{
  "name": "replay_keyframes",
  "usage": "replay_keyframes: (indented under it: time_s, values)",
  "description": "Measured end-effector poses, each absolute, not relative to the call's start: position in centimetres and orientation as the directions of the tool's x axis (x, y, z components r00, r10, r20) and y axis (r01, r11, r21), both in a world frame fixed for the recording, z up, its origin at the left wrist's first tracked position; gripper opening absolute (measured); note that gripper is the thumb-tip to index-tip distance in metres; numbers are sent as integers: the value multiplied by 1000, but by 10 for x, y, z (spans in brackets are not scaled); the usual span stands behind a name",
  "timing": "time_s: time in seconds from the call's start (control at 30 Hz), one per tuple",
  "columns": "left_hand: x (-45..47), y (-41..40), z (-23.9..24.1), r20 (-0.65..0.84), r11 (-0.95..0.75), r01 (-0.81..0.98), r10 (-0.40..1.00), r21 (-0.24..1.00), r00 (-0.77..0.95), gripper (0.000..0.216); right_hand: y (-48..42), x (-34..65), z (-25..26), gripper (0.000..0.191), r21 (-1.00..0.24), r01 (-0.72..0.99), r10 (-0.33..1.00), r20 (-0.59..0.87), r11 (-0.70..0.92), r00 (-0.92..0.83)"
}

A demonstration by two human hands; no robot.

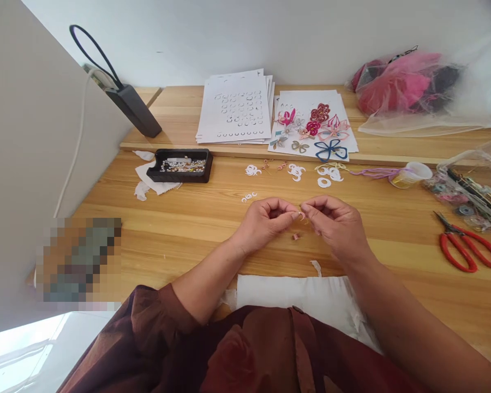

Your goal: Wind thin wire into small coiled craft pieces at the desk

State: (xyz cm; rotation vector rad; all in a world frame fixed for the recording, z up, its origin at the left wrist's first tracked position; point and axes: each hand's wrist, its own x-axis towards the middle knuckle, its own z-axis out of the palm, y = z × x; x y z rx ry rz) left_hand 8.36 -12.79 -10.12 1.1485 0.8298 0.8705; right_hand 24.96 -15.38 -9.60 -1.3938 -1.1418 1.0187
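My left hand (262,225) pinches a small crescent piece (302,216), partly wrapped in pink, between thumb and forefinger. Close beside it, almost touching, my right hand (339,226) is closed in a pinch at the crescent's other side; whatever fine strand its fingertips hold is too small to make out. Below the fingertips a small pinkish-brown spool (296,236) lies on the wooden table (180,229). Beyond my hands are small white paper rings (249,196), white crescent cutouts (297,172) and a flat white ring (324,182).
A black tray of beads (180,179) stands at the left. Behind are cut paper sheets (233,131) and flower ornaments (329,150). Red-handled scissors (458,248), a thread cup (411,174) and a clear box (474,185) lie right. White cloth (290,292) lies before me.
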Motion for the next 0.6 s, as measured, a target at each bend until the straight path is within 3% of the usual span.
replay_keyframes:
  time_s: [0.13,0.27,0.43,0.6]
  values:
    - [85,-126,-105,-105,179,-201,938,963,330,32,-156,245,-99,28,-985,-36,980,-170,-167,101]
    - [86,-124,-107,-120,167,-208,968,964,221,33,-163,241,-102,26,-982,24,982,-184,-185,34]
    - [86,-123,-107,-104,123,-116,982,986,154,27,-171,240,-98,16,-964,266,999,-3,-13,40]
    - [86,-124,-109,-91,98,-16,965,995,246,21,-173,242,-91,7,-871,456,962,254,183,101]
